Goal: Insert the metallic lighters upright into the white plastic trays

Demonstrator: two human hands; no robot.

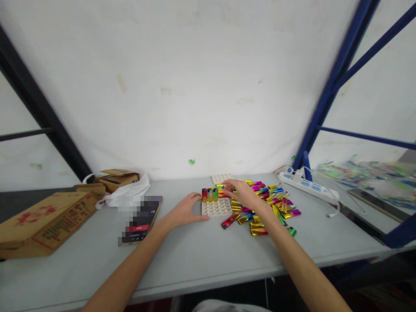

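A pale tray (216,209) with rows of round-cornered holes lies on the table. Upright in its far row stand several shiny lighters (209,195), red, yellow and green. My left hand (186,211) steadies the tray from the left, thumb at the near edge and fingers by the far corner. Bent over the far right of the tray, my right hand (242,192) has its fingers pinched at a reddish lighter (221,193), partly hidden by them. To the right of the tray spreads a loose pile of metallic lighters (258,227) in gold, pink, red, blue and green.
Behind, near the wall, lies a second pale tray (222,177). A phone (143,221), partly pixelated, rests left of my left hand. Cardboard boxes (48,219) and a white plastic bag (128,193) occupy the left side. At right is a power strip (308,187) with cables, beside a blue frame post (328,99).
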